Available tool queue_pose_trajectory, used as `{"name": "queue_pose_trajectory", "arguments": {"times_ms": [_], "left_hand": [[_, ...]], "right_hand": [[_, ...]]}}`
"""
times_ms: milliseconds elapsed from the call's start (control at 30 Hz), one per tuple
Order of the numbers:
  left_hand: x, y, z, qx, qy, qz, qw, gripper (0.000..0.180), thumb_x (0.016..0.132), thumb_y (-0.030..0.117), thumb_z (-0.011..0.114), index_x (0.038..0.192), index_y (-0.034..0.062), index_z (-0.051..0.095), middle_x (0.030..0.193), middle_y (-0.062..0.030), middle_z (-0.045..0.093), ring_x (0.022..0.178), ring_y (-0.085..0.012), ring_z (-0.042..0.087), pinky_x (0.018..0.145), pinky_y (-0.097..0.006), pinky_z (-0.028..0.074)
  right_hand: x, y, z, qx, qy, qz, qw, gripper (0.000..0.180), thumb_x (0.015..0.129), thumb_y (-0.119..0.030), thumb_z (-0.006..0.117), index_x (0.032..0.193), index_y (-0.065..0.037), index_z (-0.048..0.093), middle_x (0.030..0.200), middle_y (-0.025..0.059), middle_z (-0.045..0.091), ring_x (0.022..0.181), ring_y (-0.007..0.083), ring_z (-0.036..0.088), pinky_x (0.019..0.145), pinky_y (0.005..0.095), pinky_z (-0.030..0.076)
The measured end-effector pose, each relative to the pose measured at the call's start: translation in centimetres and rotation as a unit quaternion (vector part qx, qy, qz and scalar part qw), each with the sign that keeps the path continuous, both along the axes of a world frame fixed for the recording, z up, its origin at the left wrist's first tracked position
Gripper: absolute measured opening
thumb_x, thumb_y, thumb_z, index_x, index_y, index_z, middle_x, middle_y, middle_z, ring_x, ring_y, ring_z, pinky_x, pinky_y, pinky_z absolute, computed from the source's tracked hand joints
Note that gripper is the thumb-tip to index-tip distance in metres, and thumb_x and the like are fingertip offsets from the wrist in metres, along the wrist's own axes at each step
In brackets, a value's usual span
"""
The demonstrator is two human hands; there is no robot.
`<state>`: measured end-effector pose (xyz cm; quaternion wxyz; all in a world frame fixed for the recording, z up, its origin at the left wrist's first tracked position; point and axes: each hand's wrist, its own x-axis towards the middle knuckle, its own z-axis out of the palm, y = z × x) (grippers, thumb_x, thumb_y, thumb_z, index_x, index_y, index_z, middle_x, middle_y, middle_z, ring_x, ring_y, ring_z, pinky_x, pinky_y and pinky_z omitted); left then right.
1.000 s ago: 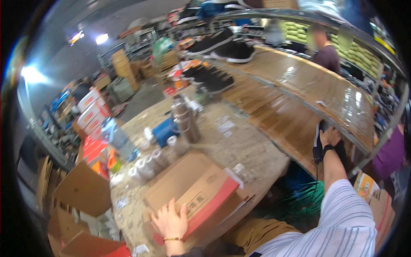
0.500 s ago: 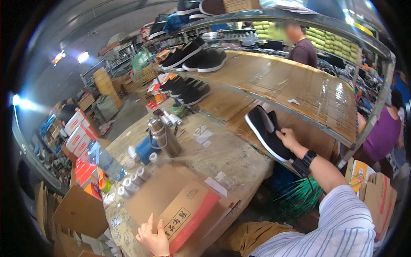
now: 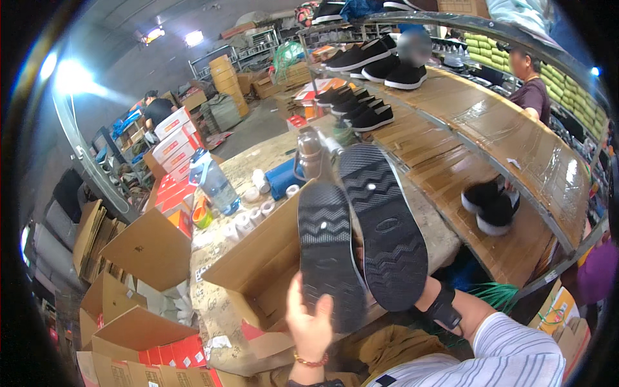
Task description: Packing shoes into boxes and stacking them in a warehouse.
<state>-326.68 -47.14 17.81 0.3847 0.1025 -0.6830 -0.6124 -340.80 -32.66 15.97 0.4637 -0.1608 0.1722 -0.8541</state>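
Observation:
Two black shoes are held up side by side, patterned black soles facing me. My left hand (image 3: 311,326) grips the left shoe (image 3: 327,251) near its lower end, thumb over the sole. My right hand (image 3: 428,293) is mostly hidden behind the right shoe (image 3: 390,238), which it holds up; its fingers hardly show. Just behind the shoes, an open cardboard box (image 3: 248,264) rests on the worn table (image 3: 206,309).
A metal flask (image 3: 312,158), a blue roll (image 3: 282,179), white rolls (image 3: 242,224) and a water bottle (image 3: 222,190) stand on the table. Black shoes (image 3: 367,116) sit on the rack (image 3: 451,161) at right. Another person (image 3: 532,97) is beyond it. Open cartons (image 3: 148,248) are at left.
My right hand has brought the shoe from the rack to over the table. A second shoe is now in my left hand, and the box stands open. The view has swung left.

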Motion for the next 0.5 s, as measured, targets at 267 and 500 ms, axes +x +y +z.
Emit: {"name": "queue_pose_trajectory", "arguments": {"times_ms": [267, 500], "left_hand": [[2.5, -7.7, -5.2, -0.514, -0.183, 0.122, 0.829, 0.044, 0.072, 0.008, 0.065, 0.115, 0.0155, 0.063, 0.095, -0.0066, 0.061, 0.086, -0.0255, 0.058, 0.075, -0.037, 0.048], [1.7, -7.8, -5.6, -0.487, -0.126, 0.108, 0.858, 0.018, 0.075, 0.003, 0.058, 0.088, 0.0090, 0.069, 0.094, -0.0062, 0.064, 0.087, -0.0254, 0.061, 0.076, -0.036, 0.051]], "right_hand": [[0.7, -2.6, -0.7, -0.052, -0.013, 0.043, 0.998, 0.036, 0.092, -0.026, 0.052, 0.119, -0.003, 0.049, 0.090, 0.0126, 0.060, 0.082, 0.0252, 0.058, 0.073, 0.0364, 0.051], [-1.1, -11.6, 2.5, 0.285, 0.764, -0.395, 0.423, 0.039, 0.074, -0.004, 0.055, 0.110, -0.014, 0.063, 0.101, 0.0111, 0.063, 0.090, 0.0255, 0.062, 0.073, 0.0352, 0.052]]}}
